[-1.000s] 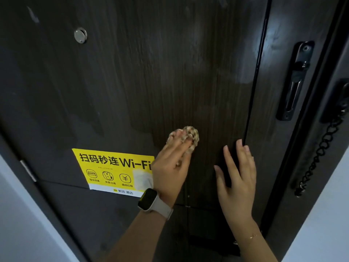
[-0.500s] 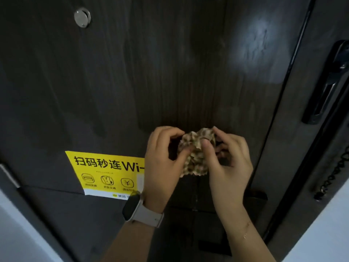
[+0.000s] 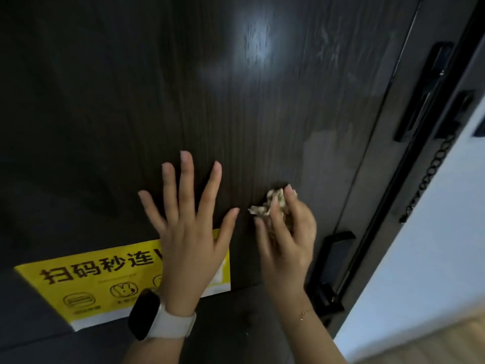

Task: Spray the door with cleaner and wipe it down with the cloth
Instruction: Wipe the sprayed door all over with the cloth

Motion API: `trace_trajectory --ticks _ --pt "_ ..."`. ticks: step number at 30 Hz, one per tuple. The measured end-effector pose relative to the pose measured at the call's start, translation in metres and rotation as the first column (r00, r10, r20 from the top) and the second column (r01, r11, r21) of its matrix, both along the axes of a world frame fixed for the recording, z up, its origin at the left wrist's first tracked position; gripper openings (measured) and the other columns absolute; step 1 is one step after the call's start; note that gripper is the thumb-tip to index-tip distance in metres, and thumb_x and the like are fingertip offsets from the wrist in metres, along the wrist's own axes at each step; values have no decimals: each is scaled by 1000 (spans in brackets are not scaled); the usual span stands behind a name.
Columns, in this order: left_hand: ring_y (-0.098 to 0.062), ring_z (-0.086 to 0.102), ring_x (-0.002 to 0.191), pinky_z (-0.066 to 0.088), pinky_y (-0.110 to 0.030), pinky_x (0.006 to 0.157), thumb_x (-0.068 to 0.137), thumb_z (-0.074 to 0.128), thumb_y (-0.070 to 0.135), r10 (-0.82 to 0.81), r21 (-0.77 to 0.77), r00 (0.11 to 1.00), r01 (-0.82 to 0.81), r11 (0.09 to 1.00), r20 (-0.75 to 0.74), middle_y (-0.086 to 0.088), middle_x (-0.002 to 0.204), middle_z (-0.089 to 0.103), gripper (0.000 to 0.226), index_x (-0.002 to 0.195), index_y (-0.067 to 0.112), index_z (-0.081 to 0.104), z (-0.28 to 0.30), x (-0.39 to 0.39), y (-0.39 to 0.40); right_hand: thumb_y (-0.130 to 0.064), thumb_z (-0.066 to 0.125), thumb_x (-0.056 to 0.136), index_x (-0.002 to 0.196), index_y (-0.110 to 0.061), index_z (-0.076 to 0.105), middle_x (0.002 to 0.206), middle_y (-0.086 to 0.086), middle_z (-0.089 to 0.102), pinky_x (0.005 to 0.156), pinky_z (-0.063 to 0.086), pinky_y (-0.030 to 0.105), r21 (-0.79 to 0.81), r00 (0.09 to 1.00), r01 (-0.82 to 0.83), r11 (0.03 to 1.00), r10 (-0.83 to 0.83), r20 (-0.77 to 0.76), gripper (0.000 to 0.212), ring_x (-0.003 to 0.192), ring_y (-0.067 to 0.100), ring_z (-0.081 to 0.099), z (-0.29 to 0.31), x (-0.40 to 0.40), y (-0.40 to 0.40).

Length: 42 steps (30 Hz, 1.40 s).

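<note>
A dark wood-grain door point(image 3: 236, 114) fills the view, with a bright glare patch and faint smears near its upper middle. My left hand point(image 3: 189, 232), a watch on its wrist, lies flat on the door with fingers spread, partly covering a yellow Wi-Fi sticker point(image 3: 86, 282). To its right, my right hand point(image 3: 288, 232) grips a crumpled beige patterned cloth point(image 3: 273, 203) and holds it against the door. No spray bottle is in view.
A black vertical door handle point(image 3: 425, 93) and a black security chain point(image 3: 430, 174) sit along the door's right edge, with a black bracket point(image 3: 330, 269) lower down. A pale wall point(image 3: 433, 258) stands at the right, with wooden floor at the bottom right corner.
The cloth passed from my left hand, through both hands, to my right hand. My left hand now lies flat on the door, and the view has shifted lower and to the right.
</note>
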<state>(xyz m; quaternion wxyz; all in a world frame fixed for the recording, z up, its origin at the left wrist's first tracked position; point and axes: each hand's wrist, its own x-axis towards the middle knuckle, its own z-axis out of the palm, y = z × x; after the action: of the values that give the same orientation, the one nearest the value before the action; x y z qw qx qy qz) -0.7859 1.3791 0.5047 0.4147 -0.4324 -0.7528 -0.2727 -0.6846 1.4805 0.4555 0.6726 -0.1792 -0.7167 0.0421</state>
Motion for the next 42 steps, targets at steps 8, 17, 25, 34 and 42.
trace_trajectory --ticks 8,17,25,34,42 --pt "-27 -14 149 -12 -54 117 96 47 50 -22 -79 998 18 997 -56 -6 161 -17 76 156 27 6 -3 -8 -8 19 70 79 107 3 70 107 17 56 92 53 35 -2 979 58 998 -57 -194 32 105 28 62 37 -1 8" --pt "-28 -17 148 -10 -56 116 98 44 49 -32 -59 996 27 998 -78 -8 161 -17 73 156 25 8 -6 -10 -5 6 69 86 99 -2 69 101 6 60 82 49 32 80 981 66 995 -50 -187 16 91 20 61 8 3 17" --pt "-28 -19 148 -12 -55 116 100 41 50 -23 -73 996 17 997 -82 -8 161 -20 71 156 25 6 -5 -9 -6 19 69 80 93 11 72 91 14 52 83 54 39 149 964 93 984 -52 -261 15 85 36 62 93 -3 31" --pt "-27 -19 148 -11 -56 116 100 43 49 -59 -55 995 55 997 -77 -7 161 -19 71 156 26 7 -5 -10 -6 2 65 88 108 -10 65 103 3 54 71 52 45 73 999 48 996 -50 18 23 92 22 58 -27 11 6" --pt "-28 -17 148 -11 -56 116 98 49 44 -113 -84 989 106 991 -92 -8 161 -15 69 156 29 14 -6 -12 -11 17 70 80 96 5 73 98 13 52 87 54 37 139 988 51 989 -30 -151 20 92 36 64 73 1 23"
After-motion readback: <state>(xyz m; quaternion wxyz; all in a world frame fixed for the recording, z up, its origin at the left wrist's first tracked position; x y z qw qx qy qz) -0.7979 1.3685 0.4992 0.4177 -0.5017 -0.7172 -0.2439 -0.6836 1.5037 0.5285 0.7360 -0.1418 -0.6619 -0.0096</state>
